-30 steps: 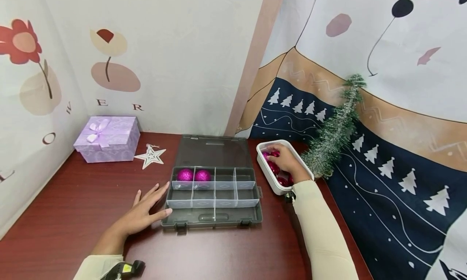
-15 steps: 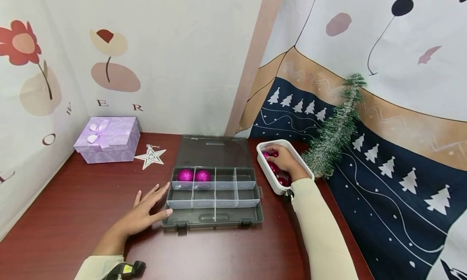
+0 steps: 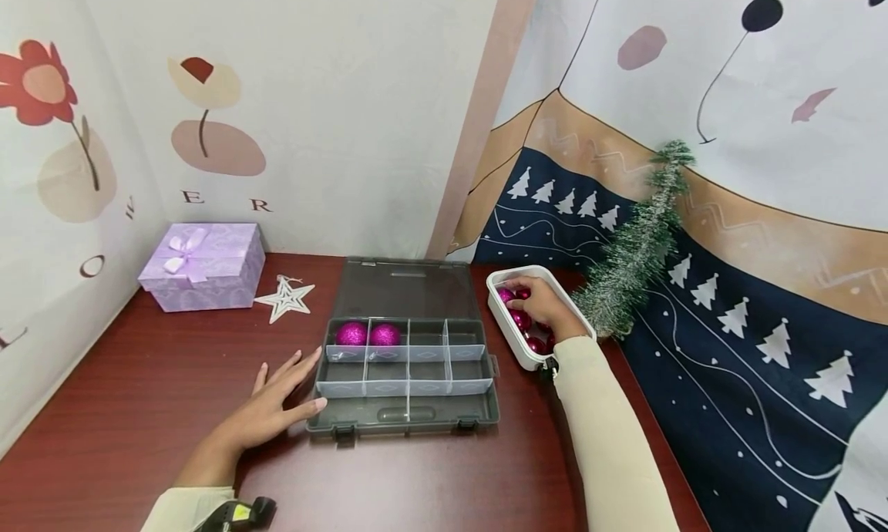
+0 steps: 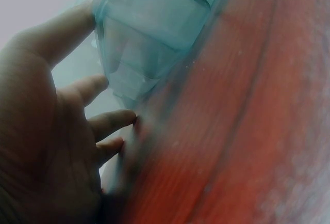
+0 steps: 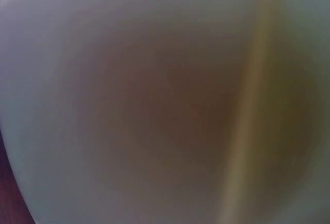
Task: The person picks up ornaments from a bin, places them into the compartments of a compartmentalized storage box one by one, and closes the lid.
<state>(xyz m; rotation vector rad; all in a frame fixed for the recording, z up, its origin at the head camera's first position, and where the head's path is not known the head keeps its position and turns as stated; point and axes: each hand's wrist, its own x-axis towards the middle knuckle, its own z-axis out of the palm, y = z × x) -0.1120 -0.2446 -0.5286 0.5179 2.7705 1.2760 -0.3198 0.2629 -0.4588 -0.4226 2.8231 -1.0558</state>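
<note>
One head view, one at each wrist.
From behind and above the left hand (image 3: 262, 415) and right hand (image 3: 543, 304), the head view looks forward and down over the table (image 3: 430, 486); the left wrist's, close in, faces the organizer box (image 3: 451, 406) beside that hand, shared by both; the right's is blurred, very near a pale surface (image 5: 46, 79).

Brown table (image 3: 430, 486), divided case (image 3: 451, 405), white tub (image 3: 512, 335), lilac gift box (image 3: 215, 274), star (image 3: 286, 298)
</note>
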